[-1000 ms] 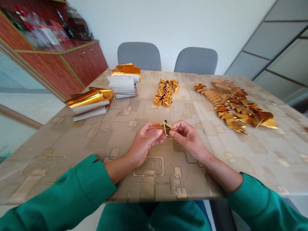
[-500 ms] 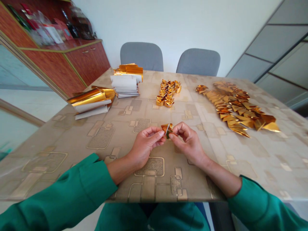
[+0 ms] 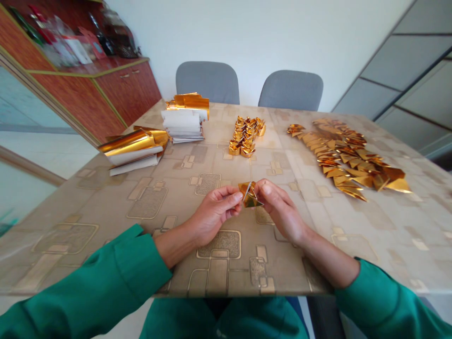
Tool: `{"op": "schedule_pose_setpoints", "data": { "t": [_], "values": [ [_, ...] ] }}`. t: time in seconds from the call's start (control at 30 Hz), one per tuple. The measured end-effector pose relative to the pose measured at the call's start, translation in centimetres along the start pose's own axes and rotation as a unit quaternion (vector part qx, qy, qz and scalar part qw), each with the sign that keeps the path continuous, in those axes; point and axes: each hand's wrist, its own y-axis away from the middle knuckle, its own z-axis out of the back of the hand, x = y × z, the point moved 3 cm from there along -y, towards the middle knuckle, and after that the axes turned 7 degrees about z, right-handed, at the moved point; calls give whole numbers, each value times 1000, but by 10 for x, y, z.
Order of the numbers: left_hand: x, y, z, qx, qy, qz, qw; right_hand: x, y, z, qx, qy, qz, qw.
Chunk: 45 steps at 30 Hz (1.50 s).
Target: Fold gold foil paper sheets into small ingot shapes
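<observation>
A small folded piece of gold foil paper (image 3: 250, 195) is pinched between both hands just above the table (image 3: 106, 221). My left hand (image 3: 213, 212) grips its left side with thumb and fingertips. My right hand (image 3: 280, 210) grips its right side, fingers curled. A cluster of finished gold ingot shapes (image 3: 246, 135) sits at the table's centre back. A long spread of folded gold triangles (image 3: 344, 155) lies to the right.
Two stacks of gold and white paper sheets, the near stack (image 3: 132, 148) and the far stack (image 3: 185, 120), lie at the left back. Two grey chairs, one left (image 3: 207, 82) and one right (image 3: 290, 89), stand behind the table. A red-brown cabinet (image 3: 102, 89) with clutter on top stands at the left.
Both hands have turned and worked the gold piece between their fingertips; it now sits lower with a flat triangular face showing. The hands stayed in nearly the same place.
</observation>
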Motion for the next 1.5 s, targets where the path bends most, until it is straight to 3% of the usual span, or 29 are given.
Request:
{"op": "schedule_pose_setpoints", "data": {
  "t": [0.27,0.53,0.7,0.8,0.93,1.07,1.5],
  "values": [
    [1,-1,1,40,-48,33,997,-7,2,1,-1,-117,-173,978],
    [4,1,1,34,-47,80,995,-3,7,2,25,-160,-230,960],
    [5,-2,3,18,44,33,998,-2,6,5,-10,-157,-186,970],
    [5,-2,4,-6,84,10,996,1,4,4,-9,-90,-135,987],
    [4,0,2,-14,41,-19,999,2,2,2,-20,15,-84,996],
    [3,1,0,-28,-25,-53,998,2,0,2,-35,47,-61,996],
    [2,-1,0,-27,-31,-56,998,-1,-2,-2,-16,-6,-40,999]
  ]
}}
